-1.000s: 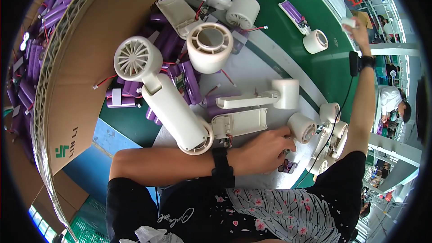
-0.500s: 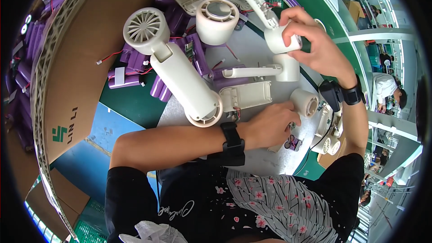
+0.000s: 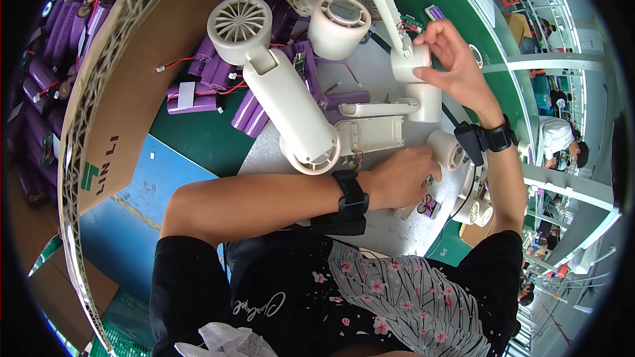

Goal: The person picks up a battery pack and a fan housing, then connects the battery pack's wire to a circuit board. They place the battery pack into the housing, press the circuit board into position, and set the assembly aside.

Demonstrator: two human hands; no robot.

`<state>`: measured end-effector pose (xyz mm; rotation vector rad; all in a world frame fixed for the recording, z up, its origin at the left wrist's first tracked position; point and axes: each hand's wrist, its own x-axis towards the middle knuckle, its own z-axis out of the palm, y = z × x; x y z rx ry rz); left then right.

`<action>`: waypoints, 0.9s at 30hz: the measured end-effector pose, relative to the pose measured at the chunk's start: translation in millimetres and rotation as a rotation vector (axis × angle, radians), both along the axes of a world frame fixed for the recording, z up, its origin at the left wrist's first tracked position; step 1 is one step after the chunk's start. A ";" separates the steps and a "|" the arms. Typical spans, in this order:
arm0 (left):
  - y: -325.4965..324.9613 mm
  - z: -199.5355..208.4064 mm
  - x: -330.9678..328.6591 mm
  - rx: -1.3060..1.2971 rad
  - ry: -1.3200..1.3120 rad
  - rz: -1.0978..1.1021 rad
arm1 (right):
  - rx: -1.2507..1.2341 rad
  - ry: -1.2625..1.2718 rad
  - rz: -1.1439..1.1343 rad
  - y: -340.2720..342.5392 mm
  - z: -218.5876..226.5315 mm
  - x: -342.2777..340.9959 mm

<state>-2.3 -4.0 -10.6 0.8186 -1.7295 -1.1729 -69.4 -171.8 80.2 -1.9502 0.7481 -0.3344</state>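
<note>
Your R hand (image 3: 464, 79), 2 o'clock, touches white cylindrical plastic fan head (image 3: 403, 65); can't tell if grasping. L hand (image 3: 401, 174), 3 o'clock: curled, grip contents hidden.

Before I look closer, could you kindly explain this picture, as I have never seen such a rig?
There is no machine here: a person works with two bare hands, seen from above by a wide fisheye camera on their head, so straight edges bend. The right hand has thumb and fingers at a white fan part; I cannot tell how firm its grip is. The left hand is low over the grey sheet; what lies under it is mostly hidden. Around them lie other white fan pieces and purple battery packs. A cardboard box at left holds more packs.
</note>
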 end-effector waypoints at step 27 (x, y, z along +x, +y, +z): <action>-2.0 -6.0 1.2 -0.060 0.073 0.051 | -0.252 0.304 -0.328 142.5 75.9 -114.4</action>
